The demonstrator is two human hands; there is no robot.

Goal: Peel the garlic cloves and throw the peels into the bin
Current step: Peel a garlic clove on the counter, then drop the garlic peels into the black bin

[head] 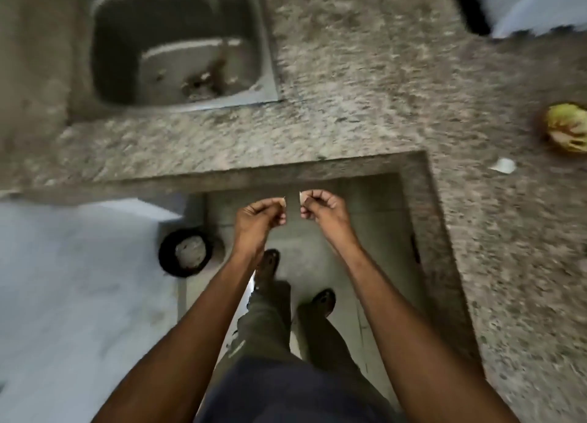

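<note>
**A:** What have the hands got in the head view?

**B:** I see the left hand (260, 216) with fingers curled, pinching a small pale scrap (282, 202) at its fingertips. The right hand (320, 208) is curled the same way, pinching a pale piece of garlic (301, 197). The two hands sit near each other, apart, above the floor in front of the desk (349, 104).

**A:** Clove or peel?

**B:** I cannot tell; both pieces are tiny and blurred. A black round bin (185, 252) stands on the floor left of the hands. A white scrap (503, 165) lies on the desk at right, near a yellow-green lump (567, 131) cut off by the frame edge. The sink (178, 44) is smeared by motion.
</note>
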